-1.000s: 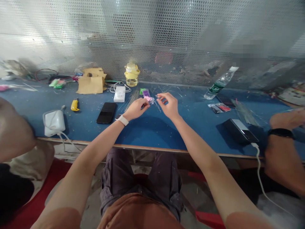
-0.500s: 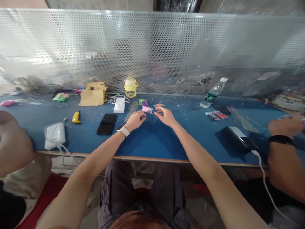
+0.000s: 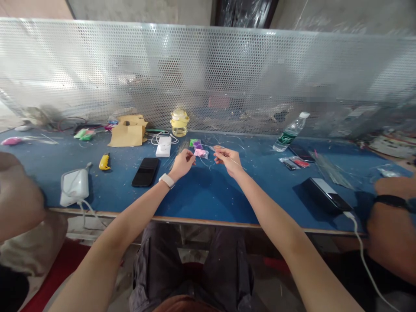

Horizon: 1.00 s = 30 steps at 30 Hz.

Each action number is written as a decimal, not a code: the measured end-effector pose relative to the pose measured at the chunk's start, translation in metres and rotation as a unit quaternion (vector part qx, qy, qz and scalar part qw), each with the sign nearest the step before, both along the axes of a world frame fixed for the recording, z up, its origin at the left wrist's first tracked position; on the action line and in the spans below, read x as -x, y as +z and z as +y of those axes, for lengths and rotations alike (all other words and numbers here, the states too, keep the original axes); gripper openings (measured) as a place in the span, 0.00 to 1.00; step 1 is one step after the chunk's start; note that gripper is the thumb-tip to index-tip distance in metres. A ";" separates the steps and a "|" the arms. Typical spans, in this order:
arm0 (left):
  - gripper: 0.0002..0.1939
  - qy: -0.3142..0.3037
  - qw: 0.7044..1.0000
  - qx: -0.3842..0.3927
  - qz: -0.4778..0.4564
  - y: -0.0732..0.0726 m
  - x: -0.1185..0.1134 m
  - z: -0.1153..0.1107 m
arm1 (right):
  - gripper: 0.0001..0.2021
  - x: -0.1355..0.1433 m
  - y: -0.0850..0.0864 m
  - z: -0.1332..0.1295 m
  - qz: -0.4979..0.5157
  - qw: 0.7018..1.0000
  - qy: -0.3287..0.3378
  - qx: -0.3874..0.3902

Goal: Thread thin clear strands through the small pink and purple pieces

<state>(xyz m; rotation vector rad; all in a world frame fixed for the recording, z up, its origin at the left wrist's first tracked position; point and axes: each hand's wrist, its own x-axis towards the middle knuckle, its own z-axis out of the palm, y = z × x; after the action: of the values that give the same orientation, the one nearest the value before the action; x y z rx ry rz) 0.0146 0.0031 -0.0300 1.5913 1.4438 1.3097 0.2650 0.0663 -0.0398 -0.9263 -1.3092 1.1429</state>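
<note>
My right hand (image 3: 228,160) is closed in a pinch on a thin pale wire (image 3: 239,165), whose end sticks out past the back of the hand. To its left, the fingertips of my left hand (image 3: 183,163) are pressed together; what they hold, if anything, is too small to make out. Between the hands, a little beyond them, lie small clear bags with pink (image 3: 200,153), purple (image 3: 197,146) and green (image 3: 193,141) contents. A bundle of thin wires (image 3: 182,147) rests just behind my left hand, and loose strands are scattered near the bags.
On the blue table (image 3: 208,199) stand a yellow-lidded cup (image 3: 179,123) and a tilted water bottle (image 3: 290,132). A black phone (image 3: 145,171), white power bank (image 3: 163,147), yellow cutter (image 3: 104,161) and black device (image 3: 326,195) lie around. Other people's arms are at both sides; a perforated metal screen (image 3: 208,78) stands behind.
My right hand has gone from spread fingers to a pinch on the wire. My left hand stays bent near the bags. The view has tilted up slightly.
</note>
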 end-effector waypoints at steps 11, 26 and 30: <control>0.06 -0.119 0.959 0.078 -0.247 0.002 -0.016 -0.009 | 0.23 0.011 0.006 -0.012 -0.006 1.000 -0.010 -0.012; 0.17 -0.117 0.955 0.035 -0.271 -0.006 -0.003 0.001 | 0.27 0.005 0.000 -0.012 -0.124 0.985 0.071 -0.098; 0.20 -0.129 0.961 0.019 -0.245 -0.007 -0.001 0.002 | 0.28 0.008 -0.004 -0.012 -0.113 0.986 0.069 -0.104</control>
<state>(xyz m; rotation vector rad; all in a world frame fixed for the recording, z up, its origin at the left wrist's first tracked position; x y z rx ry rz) 0.0157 0.0051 -0.0374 1.2591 0.9194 1.3818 0.2570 0.0538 -0.0436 -0.8379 -1.6653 1.0029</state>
